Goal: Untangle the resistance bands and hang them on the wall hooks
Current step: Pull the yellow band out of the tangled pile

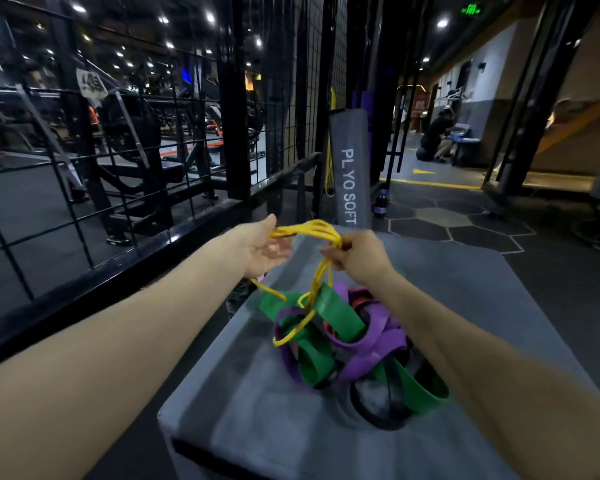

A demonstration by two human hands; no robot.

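Grey plyo box, yellow band between open-palmed left hand, pinching right hand

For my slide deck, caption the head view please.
Both hands lift the yellow band from tangled bands on a grey plyo box.

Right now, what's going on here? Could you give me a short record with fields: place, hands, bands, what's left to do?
place: gym, beside a black wire fence
surface: grey foam box
left hand: palm up, fingers relaxed, yellow band looped over it
right hand: pinches the yellow band
yellow band: lifted, lower loops threaded into the pile
pile: green, purple, black and red bands tangled on the box
left to do: free the yellow band; nothing from the pile hung yet
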